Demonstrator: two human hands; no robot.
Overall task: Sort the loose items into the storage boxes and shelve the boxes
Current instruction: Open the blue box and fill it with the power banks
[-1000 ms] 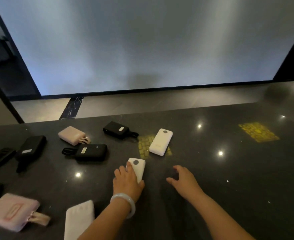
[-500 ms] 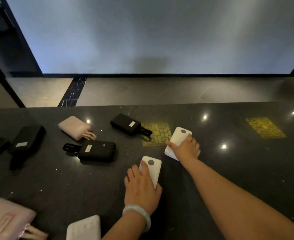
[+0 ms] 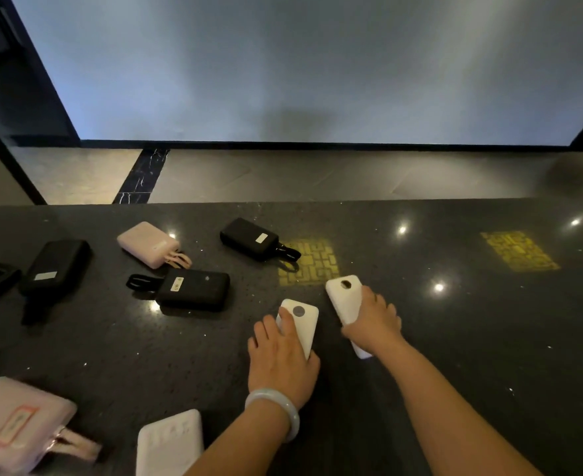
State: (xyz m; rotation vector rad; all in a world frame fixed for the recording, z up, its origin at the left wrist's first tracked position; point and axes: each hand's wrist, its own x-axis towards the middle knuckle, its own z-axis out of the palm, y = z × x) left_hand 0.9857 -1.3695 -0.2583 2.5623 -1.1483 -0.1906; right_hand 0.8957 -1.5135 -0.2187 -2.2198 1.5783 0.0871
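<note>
From where I sit, the far left of the dark tabletop (image 3: 455, 355) carries a black pouch (image 3: 55, 266) and, at the near corner, a pink pouch (image 3: 19, 429); further in lie a small pink power bank (image 3: 147, 242), two black power banks (image 3: 194, 288) (image 3: 250, 238) and a white case (image 3: 170, 441) at the near edge. My left hand (image 3: 281, 362) has its fingers curled over one white power bank (image 3: 300, 326), lying flat. Just beside it my right hand (image 3: 372, 324) grips a second white power bank (image 3: 345, 300), fingers wrapped round its side, tilted as if being lifted. I judge I am gathering the whites as one group. No storage boxes are in view, and nothing blocks either hand.
</note>
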